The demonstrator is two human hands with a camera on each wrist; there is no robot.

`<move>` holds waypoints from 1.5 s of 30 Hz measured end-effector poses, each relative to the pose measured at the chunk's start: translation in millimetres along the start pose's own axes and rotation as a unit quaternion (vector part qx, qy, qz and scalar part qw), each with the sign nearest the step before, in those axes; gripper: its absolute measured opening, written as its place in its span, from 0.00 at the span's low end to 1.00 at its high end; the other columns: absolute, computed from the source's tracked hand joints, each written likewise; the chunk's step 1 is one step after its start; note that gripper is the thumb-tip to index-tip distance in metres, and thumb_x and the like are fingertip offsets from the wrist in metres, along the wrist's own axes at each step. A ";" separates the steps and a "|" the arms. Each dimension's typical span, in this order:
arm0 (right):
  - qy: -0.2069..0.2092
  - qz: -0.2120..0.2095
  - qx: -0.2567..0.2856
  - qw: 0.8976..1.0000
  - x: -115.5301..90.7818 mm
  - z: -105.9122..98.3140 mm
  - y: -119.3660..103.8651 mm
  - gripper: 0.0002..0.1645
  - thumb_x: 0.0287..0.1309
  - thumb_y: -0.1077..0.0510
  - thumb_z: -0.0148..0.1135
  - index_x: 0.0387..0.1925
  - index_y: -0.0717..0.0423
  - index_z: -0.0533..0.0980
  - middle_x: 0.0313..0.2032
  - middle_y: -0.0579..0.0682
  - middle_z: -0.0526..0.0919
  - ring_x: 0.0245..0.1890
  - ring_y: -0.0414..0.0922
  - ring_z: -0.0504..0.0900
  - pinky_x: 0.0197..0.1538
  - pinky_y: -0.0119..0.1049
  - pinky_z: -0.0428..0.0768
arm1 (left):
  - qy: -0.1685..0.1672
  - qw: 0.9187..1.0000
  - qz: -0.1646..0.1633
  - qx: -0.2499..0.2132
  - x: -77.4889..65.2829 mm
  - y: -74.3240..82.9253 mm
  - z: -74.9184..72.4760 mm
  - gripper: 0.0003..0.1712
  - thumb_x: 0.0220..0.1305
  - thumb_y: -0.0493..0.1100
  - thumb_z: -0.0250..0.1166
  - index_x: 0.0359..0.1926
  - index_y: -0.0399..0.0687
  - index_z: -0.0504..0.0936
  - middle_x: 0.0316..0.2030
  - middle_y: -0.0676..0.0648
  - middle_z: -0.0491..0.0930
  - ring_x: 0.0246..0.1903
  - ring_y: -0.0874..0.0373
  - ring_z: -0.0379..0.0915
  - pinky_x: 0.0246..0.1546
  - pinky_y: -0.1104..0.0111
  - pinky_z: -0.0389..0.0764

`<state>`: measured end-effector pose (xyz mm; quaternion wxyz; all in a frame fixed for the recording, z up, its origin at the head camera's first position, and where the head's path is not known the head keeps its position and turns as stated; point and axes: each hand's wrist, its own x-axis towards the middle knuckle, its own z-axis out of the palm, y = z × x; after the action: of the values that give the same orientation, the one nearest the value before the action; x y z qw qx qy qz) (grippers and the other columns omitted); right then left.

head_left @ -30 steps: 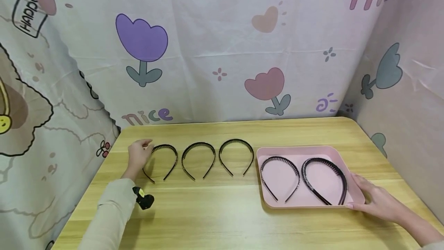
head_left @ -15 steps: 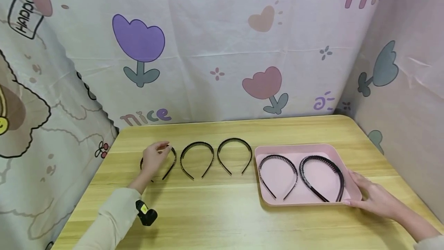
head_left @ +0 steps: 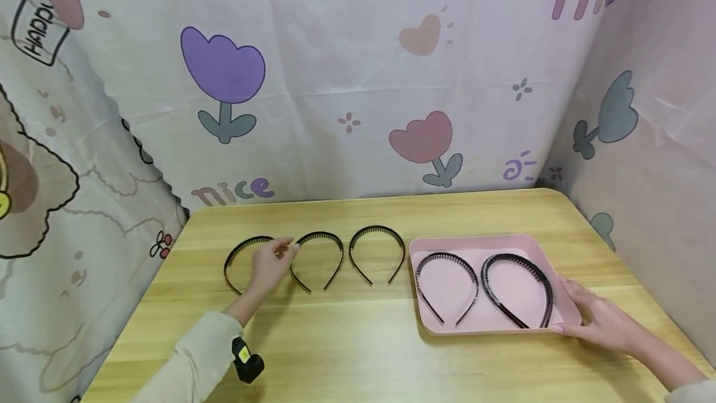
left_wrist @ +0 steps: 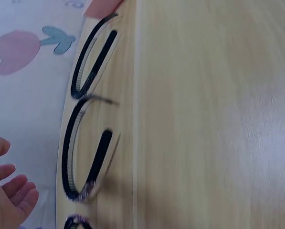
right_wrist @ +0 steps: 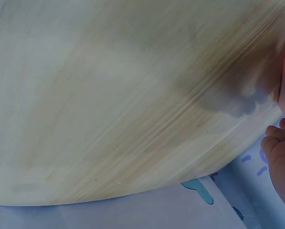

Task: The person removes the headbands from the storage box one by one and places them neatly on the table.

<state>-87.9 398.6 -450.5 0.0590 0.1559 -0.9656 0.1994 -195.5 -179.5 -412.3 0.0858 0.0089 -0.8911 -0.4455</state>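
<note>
In the head view my left hand (head_left: 271,266) hovers between the leftmost black toothed headband (head_left: 226,265) and the middle headband (head_left: 341,254), covering part of both. Its fingers are relaxed and hold nothing, as the left wrist view also shows. A third headband (head_left: 377,227) lies farther right in the same row. My right hand (head_left: 606,322) grips the right end of a pink tray (head_left: 475,242), thumb at the front corner. One headband (head_left: 444,256) lies at the tray's left; on its right, overlapping headbands (head_left: 517,258) lie together.
Everything lies on a wood-grain table (head_left: 358,353). A patterned cloth (head_left: 324,79) hangs behind it and along both sides. A small black device (head_left: 247,361) is worn on the left sleeve.
My left hand has moved right, from the left side of the leftmost headband to between it and the middle one. The headbands keep their places, and my right hand stays on the tray.
</note>
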 end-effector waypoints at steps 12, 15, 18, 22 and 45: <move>0.007 -0.015 -0.020 1.000 -0.5 0.9 2.1 0.58 0.39 0.50 0.73 0.67 0.68 0.54 0.56 0.77 0.66 0.68 0.56 0.49 0.52 0.04 0.31 | -0.010 0.998 0.037 -0.057 -10.1 38.4 34.5 0.17 0.59 0.38 0.63 0.49 0.33 0.79 0.48 0.34 0.79 0.47 0.43 0.77 0.47 0.58 0.80; 0.001 -0.015 -0.017 1.000 1.2 -0.3 1.0 0.57 0.39 0.50 0.73 0.66 0.70 0.54 0.56 0.78 0.66 0.61 0.71 0.57 0.52 0.04 0.31 | -0.010 0.996 0.052 -0.070 -11.8 48.7 42.4 0.16 0.59 0.38 0.64 0.47 0.35 0.80 0.47 0.36 0.80 0.46 0.44 0.77 0.45 0.59 0.81; -0.002 -0.013 -0.015 1.000 1.9 -1.2 0.6 0.57 0.39 0.50 0.73 0.66 0.70 0.55 0.56 0.78 0.66 0.58 0.74 0.60 0.52 0.04 0.31 | -0.016 0.995 0.062 -0.072 -12.6 56.5 51.0 0.15 0.59 0.39 0.64 0.46 0.36 0.81 0.44 0.38 0.81 0.45 0.46 0.78 0.43 0.61 0.82; -0.005 -0.010 -0.013 1.000 3.0 -2.4 0.2 0.57 0.39 0.50 0.73 0.66 0.71 0.55 0.56 0.78 0.65 0.53 0.77 0.64 0.50 0.04 0.30 | -0.022 0.993 0.080 -0.087 -13.1 63.9 63.0 0.13 0.59 0.38 0.63 0.44 0.34 0.81 0.42 0.36 0.81 0.43 0.46 0.78 0.43 0.63 0.82; -0.008 -0.008 -0.010 1.000 5.1 -4.2 -1.0 0.56 0.39 0.49 0.73 0.64 0.74 0.57 0.56 0.78 0.65 0.57 0.75 0.62 0.52 0.04 0.31 | -0.074 0.977 0.128 -0.152 -8.2 118.5 136.7 0.08 0.58 0.34 0.62 0.38 0.34 0.83 0.38 0.39 0.83 0.39 0.49 0.80 0.39 0.72 0.82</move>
<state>-92.2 398.0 -445.4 0.0544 0.1645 -0.9668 0.1879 -202.3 1.1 -399.7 0.0760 -0.1514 -0.8108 -0.5603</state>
